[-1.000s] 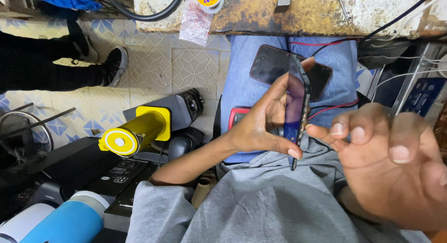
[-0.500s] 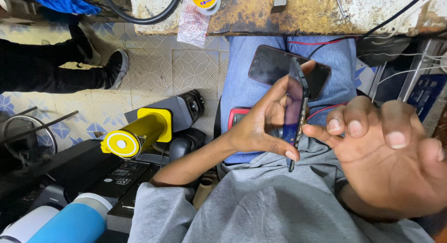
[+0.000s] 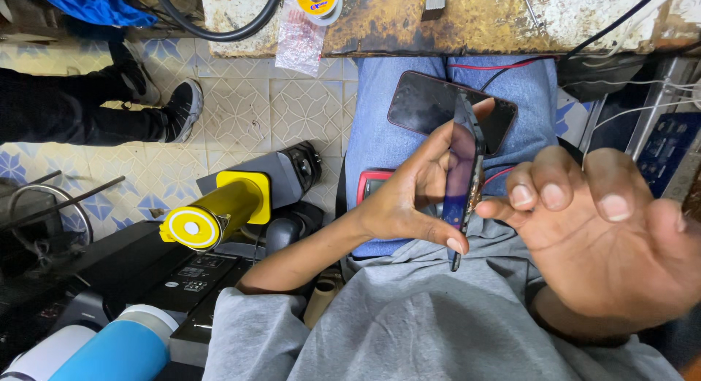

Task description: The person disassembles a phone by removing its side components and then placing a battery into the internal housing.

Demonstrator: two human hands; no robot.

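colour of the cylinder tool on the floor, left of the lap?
Bright yellow, with a white disc on its round end; the cylinder tool shows clearly in the head view.

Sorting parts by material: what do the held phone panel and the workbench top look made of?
Phone panel: likely glass, glossy, mirroring the left hand; the dark edge's material is unclear. Workbench top: unclear, possibly painted board or metal, matte, stained yellow-brown and flaking.

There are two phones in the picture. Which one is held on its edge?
The phone gripped in the left hand stands on edge. The other phone lies flat, screen up, on the lap.
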